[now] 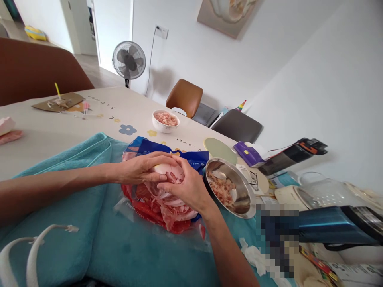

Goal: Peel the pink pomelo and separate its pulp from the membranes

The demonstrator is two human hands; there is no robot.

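Both hands are wrapped round a pale pink, partly peeled fruit that looks like a pomelo (172, 172). My left hand (145, 167) grips it from the left, my right hand (191, 185) from the right, and the fingertips of both meet on top. Much of the fruit is hidden behind them. Right below lies an opened red and blue plastic bag (136, 203) heaped with pink peel and membrane scraps (172, 207). Close by my right hand, a tilted steel bowl (247, 191) holds loose pink pulp (221, 189).
A white bowl (165, 126) of pink pulp stands farther back. A teal cloth (143, 255) lies under the bag. At right are a green round mat (220, 149), a purple box (249, 154), a dark bottle (287, 157) and a blue flask (326, 224). More fruit (7, 129) sits far left.
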